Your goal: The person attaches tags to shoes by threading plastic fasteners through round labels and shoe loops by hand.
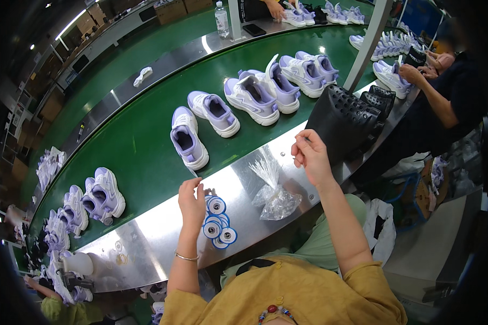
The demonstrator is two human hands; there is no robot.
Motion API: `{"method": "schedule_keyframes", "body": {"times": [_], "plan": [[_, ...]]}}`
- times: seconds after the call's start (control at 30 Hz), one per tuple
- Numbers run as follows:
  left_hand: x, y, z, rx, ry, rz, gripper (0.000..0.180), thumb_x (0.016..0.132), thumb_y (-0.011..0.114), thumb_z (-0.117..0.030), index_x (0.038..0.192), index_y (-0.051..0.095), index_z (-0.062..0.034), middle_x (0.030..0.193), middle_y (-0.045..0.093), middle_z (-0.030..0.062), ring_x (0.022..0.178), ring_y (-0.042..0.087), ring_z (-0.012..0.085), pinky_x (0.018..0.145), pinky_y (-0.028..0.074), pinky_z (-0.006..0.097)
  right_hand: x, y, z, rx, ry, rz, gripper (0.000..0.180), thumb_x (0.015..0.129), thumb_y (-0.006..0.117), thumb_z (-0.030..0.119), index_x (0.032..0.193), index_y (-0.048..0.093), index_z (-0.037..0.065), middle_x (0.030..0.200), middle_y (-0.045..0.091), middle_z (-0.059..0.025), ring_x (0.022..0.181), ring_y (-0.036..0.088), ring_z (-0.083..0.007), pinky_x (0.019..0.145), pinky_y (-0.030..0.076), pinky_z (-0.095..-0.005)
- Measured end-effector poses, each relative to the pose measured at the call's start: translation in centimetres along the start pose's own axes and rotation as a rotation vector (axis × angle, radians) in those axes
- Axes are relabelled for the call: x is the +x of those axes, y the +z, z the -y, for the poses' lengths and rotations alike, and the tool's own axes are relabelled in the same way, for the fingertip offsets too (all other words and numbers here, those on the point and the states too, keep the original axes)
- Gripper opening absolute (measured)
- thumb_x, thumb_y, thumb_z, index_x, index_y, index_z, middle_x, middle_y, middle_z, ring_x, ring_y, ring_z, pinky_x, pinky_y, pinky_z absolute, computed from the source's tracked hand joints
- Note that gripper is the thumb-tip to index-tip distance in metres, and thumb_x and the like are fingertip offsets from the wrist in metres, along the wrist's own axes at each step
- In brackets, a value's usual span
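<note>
My left hand (191,201) is over the metal ledge, just below the heel of the nearest white-and-lilac sneaker (185,140). Its fingers are drawn together, and a thin pale strip (192,172) shows at their tips; what it is I cannot make out. Raised to the right, my right hand (311,155) has thumb and forefinger pinched; anything between them is too small to name. Several round blue-and-white tags (217,206) lie in an overlapping pile beside my left hand. A clear plastic bag (277,203) with a bundle of thin white plastic strands (267,171) rests between my hands.
More lilac sneakers (252,97) stand on the green conveyor belt (141,138). Black perforated containers (344,116) stand on the ledge to my right, by a grey metal post (367,49). A co-worker's arm (436,100) handles a shoe at far right. A water bottle (222,20) stands across the belt.
</note>
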State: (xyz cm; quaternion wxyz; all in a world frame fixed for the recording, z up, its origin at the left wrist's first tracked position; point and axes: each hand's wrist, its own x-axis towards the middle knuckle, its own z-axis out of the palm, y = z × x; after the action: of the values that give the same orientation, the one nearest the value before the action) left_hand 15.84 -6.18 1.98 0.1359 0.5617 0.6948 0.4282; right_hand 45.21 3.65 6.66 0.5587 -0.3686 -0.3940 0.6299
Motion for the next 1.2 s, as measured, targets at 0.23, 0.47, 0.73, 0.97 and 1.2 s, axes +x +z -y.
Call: {"method": "schedule_keyframes", "body": {"times": [0.23,0.47,0.73,0.97,1.2], "plan": [[0.8,-1.2,2.4,0.055,0.026,0.257,0.012,0.078,0.062,-0.002,0.089,0.064,0.0013,0.085,0.059,0.0134,0.083,0.057,0.0283,0.074,0.047,0.035,-0.9,3.6,-5.4,-0.378,0.214,0.169,0.007,0.089,0.056,0.010,0.087,0.053,0.004,0.065,0.047,0.0040,0.059,0.042,-0.0044,0.054,0.032,-0.0197],[1.2,-2.1,1.6,0.217,0.114,0.493,0.023,0.068,0.072,-0.013,0.085,0.064,0.0002,0.087,0.057,0.0142,0.088,0.054,0.0296,0.077,0.046,0.036,-1.4,4.0,-6.3,-0.573,0.221,0.266,0.012,0.084,0.063,0.011,0.089,0.056,0.004,0.065,0.048,0.0063,0.058,0.040,-0.0016,0.051,0.031,-0.0195],[1.3,-2.5,-1.1,0.062,-0.275,0.648,0.023,0.069,0.074,-0.013,0.078,0.059,0.0022,0.077,0.060,0.0112,0.067,0.057,0.0225,0.060,0.048,0.032,-2.4,2.8,-5.5,-0.584,0.218,0.252,0.012,0.080,0.065,0.011,0.084,0.059,0.002,0.063,0.051,0.0019,0.058,0.045,-0.0057,0.052,0.036,-0.0234],[1.4,-2.6,-0.7,0.035,-0.195,0.592,0.014,0.077,0.067,-0.009,0.084,0.064,0.0019,0.069,0.061,0.0087,0.060,0.055,0.0152,0.053,0.046,0.028,-2.9,2.3,-4.5,-0.628,0.253,0.298,0.009,0.083,0.062,0.010,0.086,0.057,0.003,0.065,0.049,0.0049,0.059,0.042,-0.0026,0.051,0.033,-0.0203],[1.3,-3.5,-2.6,-0.014,-0.245,0.581,0.012,0.077,0.068,-0.008,0.080,0.061,0.0019,0.069,0.061,0.0081,0.061,0.057,0.0134,0.052,0.045,0.028,-3.1,1.9,-4.4,-0.820,0.151,0.309,0.015,0.080,0.062,0.014,0.084,0.058,0.001,0.066,0.059,-0.0062,0.060,0.054,-0.0128,0.056,0.043,-0.0296]]}}
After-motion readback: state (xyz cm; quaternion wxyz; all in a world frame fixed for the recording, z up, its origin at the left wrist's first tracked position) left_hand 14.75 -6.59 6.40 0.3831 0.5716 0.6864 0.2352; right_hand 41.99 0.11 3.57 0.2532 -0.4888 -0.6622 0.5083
